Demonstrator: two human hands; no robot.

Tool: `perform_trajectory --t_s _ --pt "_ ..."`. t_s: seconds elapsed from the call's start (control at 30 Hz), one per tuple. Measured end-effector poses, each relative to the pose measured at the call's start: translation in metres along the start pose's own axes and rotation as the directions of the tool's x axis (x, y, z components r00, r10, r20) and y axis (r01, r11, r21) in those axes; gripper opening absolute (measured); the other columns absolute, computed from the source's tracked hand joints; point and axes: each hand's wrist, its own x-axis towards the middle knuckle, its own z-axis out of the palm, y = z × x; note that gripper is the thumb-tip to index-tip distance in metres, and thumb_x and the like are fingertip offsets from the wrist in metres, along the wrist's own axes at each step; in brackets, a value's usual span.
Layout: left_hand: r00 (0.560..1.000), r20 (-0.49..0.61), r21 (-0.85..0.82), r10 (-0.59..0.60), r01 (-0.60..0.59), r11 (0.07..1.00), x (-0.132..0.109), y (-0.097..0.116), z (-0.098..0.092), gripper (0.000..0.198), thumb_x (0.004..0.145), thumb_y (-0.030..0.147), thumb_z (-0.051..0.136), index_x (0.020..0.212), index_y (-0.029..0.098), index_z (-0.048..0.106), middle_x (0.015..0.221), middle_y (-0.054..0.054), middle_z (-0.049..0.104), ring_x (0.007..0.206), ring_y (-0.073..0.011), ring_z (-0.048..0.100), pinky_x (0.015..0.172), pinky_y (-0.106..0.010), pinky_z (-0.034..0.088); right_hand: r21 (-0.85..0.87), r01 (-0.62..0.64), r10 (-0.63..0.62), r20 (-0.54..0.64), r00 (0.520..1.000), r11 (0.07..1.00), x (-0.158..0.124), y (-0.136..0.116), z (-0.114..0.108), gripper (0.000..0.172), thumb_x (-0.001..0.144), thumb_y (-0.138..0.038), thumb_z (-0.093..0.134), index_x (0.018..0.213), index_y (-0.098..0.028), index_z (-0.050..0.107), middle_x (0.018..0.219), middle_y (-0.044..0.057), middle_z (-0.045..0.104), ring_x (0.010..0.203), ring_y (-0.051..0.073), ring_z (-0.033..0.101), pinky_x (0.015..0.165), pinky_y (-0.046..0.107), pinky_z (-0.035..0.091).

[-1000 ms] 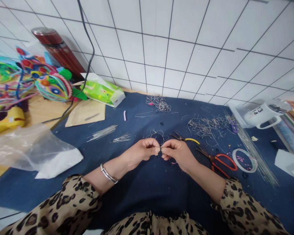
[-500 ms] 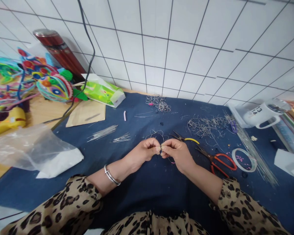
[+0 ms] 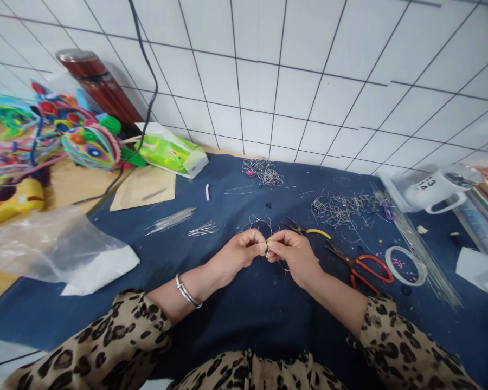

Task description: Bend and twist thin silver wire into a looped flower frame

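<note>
My left hand and my right hand meet fingertip to fingertip above the dark blue cloth. Both are closed in a pinch on a thin wire, whose loops curve out behind the fingers. A few tiny pink beads show on a strand under my right hand. The middle of the wire is hidden by my thumbs and fingers. Just beyond my right hand lie pliers with yellow grips, and to its right, scissors with red-orange handles.
Wire tangles lie at the back and right. Cut wires are on the left, near a plastic bag. A round dish with pink beads, long wires and a white mug stand right. A thermos leans at the wall.
Both hands keep their pinch in nearly the same place. My left forearm with its bracelet has shifted very slightly to the right.
</note>
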Motion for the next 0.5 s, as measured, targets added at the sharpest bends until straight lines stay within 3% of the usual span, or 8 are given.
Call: perform_trajectory --t_s 0.5 --pt "1.000 -0.018 -0.011 -0.006 0.005 1.000 -0.0002 -0.0001 0.0003 0.023 0.075 0.033 0.061 0.072 0.015 0.048 0.058 0.006 0.045 0.041 -0.0020 0.022 0.039 -0.019 0.011 0.002 0.012 -0.012 0.008 1.000 1.000 0.0005 0.0025 0.0004 0.013 0.071 -0.028 0.063 0.072 -0.016 0.059 0.060 -0.001 0.060 0.056 0.010 0.057 0.057 0.027 0.051"
